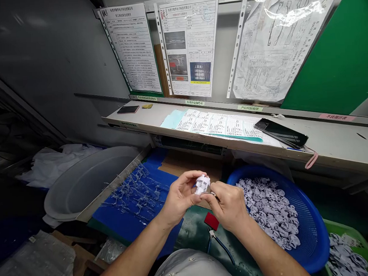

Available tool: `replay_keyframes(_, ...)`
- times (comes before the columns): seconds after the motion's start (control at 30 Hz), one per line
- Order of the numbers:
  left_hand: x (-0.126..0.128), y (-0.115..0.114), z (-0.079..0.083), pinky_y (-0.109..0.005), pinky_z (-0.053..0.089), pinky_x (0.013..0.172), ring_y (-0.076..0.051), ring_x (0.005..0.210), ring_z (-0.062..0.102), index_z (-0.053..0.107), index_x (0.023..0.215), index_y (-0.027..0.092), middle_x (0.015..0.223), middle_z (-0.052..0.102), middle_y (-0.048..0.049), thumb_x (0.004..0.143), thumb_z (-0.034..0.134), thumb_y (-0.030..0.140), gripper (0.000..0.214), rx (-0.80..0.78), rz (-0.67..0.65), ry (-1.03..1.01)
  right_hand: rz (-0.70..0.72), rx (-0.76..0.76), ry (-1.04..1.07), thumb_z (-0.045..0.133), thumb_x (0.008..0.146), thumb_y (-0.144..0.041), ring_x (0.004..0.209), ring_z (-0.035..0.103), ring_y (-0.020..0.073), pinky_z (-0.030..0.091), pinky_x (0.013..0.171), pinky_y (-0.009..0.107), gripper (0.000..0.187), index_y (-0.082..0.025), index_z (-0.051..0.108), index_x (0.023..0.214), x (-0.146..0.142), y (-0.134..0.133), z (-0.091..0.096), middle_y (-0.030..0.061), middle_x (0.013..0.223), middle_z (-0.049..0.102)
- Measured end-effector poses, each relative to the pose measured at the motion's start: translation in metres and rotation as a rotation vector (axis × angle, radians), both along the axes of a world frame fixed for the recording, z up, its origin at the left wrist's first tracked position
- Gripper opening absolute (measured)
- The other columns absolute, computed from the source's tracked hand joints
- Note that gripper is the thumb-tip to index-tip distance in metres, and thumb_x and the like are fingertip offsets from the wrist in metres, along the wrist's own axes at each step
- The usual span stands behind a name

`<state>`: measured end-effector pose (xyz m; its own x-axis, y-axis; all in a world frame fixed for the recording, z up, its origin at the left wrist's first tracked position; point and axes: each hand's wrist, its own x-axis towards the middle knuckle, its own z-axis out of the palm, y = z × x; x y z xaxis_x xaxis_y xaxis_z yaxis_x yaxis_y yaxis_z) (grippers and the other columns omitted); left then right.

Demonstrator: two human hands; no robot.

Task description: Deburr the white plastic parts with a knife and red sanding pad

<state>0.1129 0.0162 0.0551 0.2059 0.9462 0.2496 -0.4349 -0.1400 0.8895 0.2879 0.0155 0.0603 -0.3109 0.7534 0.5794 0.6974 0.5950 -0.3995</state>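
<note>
The left hand pinches a white moulded plastic part in mid-air above the bench, its long axis tilted, upper end leaning right toward the shelf. The right hand curls closely beside it, fingers closed on something too small to tell. Below lie blue-handled side cutters — a blue basket of white parts sits to the right.

head-worn view | faces forward, down | near left hand, right hand
</note>
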Motion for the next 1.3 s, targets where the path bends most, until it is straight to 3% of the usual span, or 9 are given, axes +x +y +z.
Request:
replay_keyframes(0.13, -0.002, -0.001, 0.006, -0.030, 0.048, 0.093, -0.021, 0.106, 0.061, 0.066, 0.121, 0.021, 0.116, 0.067, -0.0097, 0.082, 0.074, 0.035, 0.042, -0.194, -0.163, -0.089, 0.039, 0.111, -0.117, 0.040, 0.094, -0.066, 0.057, 0.045, 0.0113, 0.024, 0.057, 0.027, 0.054, -0.018, 0.053, 0.071, 0.016, 0.010, 0.008, -0.0005, 0.065, 0.052)
replay_keyframes(0.27, -0.005, 0.002, 0.009, -0.028, 0.049, 0.084, -0.020, 0.095, 0.063, 0.068, 0.116, 0.015, 0.106, 0.068, -0.0100, 0.080, 0.076, 0.041, 0.045, -0.240, -0.255, -0.100, 0.111, 0.200, -0.322, 0.046, 0.089, -0.071, 0.058, 0.044, 0.0118, 0.022, 0.056, 0.029, 0.055, -0.019, 0.052, 0.073, 0.026, 0.023, 0.023, -0.0014, 0.066, 0.051)
replay_keyframes(0.47, -0.006, 0.006, 0.010, -0.026, 0.048, 0.081, -0.020, 0.090, 0.062, 0.071, 0.113, 0.010, 0.100, 0.069, -0.0109, 0.075, 0.080, 0.042, 0.050, -0.244, -0.269, -0.067, 0.137, 0.261, -0.431, 0.040, 0.083, -0.081, 0.055, 0.041, 0.0117, 0.017, 0.054, 0.029, 0.065, -0.019, 0.052, 0.073, 0.024, 0.035, 0.039, -0.0018, 0.066, 0.051)
replay_keyframes(0.63, -0.005, 0.004, 0.008, -0.026, 0.049, 0.076, -0.018, 0.085, 0.062, 0.071, 0.111, 0.009, 0.097, 0.070, -0.0109, 0.073, 0.082, 0.038, 0.049, -0.292, -0.255, -0.137, 0.141, 0.277, -0.423, 0.040, 0.087, -0.077, 0.055, 0.042, 0.0121, 0.017, 0.055, 0.030, 0.060, -0.020, 0.053, 0.072, 0.023, 0.033, 0.031, -0.0024, 0.063, 0.052)
replay_keyframes(0.87, 0.009, -0.002, 0.008, -0.025, 0.051, 0.080, -0.017, 0.087, 0.062, 0.071, 0.111, 0.008, 0.099, 0.069, -0.0110, 0.083, 0.074, 0.036, 0.040, -0.404, -0.171, -0.340, -0.071, 0.468, -0.394, 0.035, 0.096, -0.064, 0.055, 0.037, 0.0149, 0.018, 0.057, 0.032, 0.056, -0.021, 0.048, 0.063, 0.019, 0.026, 0.021, 0.0001, 0.058, 0.048)
replay_keyframes(1.0, 0.018, -0.005, 0.010, -0.026, 0.052, 0.083, -0.016, 0.089, 0.063, 0.072, 0.107, 0.008, 0.099, 0.070, -0.0105, 0.089, 0.068, 0.034, 0.031, -0.477, -0.110, -0.410, -0.158, 0.458, -0.412, 0.037, 0.093, -0.069, 0.058, 0.038, 0.0155, 0.018, 0.058, 0.032, 0.057, -0.020, 0.049, 0.065, 0.019, 0.027, 0.022, 0.0010, 0.061, 0.048)
replay_keyframes(1.17, 0.021, -0.008, 0.009, -0.025, 0.052, 0.080, -0.014, 0.084, 0.062, 0.073, 0.102, 0.009, 0.097, 0.070, -0.0087, 0.088, 0.069, 0.032, 0.027, -0.497, -0.085, -0.447, -0.088, 0.423, -0.368, 0.042, 0.096, -0.059, 0.057, 0.040, 0.0147, 0.020, 0.058, 0.032, 0.050, -0.020, 0.051, 0.066, 0.019, 0.022, 0.021, 0.0002, 0.060, 0.049)
replay_keyframes(1.23, 0.020, -0.008, 0.009, -0.027, 0.052, 0.081, -0.015, 0.087, 0.063, 0.073, 0.102, 0.010, 0.098, 0.071, -0.0092, 0.088, 0.069, 0.035, 0.029, -0.503, -0.114, -0.433, -0.037, 0.370, -0.293, 0.045, 0.096, -0.058, 0.060, 0.044, 0.0146, 0.023, 0.059, 0.031, 0.045, -0.018, 0.059, 0.081, 0.020, 0.020, 0.023, 0.0005, 0.065, 0.053)
replay_keyframes(1.3, 0.016, -0.006, 0.010, -0.027, 0.052, 0.081, -0.016, 0.088, 0.063, 0.073, 0.104, 0.009, 0.097, 0.070, -0.0098, 0.085, 0.072, 0.037, 0.034, -0.484, -0.180, -0.396, 0.100, 0.281, -0.236, 0.046, 0.097, -0.055, 0.063, 0.049, 0.0139, 0.027, 0.060, 0.029, 0.041, -0.017, 0.061, 0.102, 0.022, 0.019, 0.028, 0.0005, 0.072, 0.058)
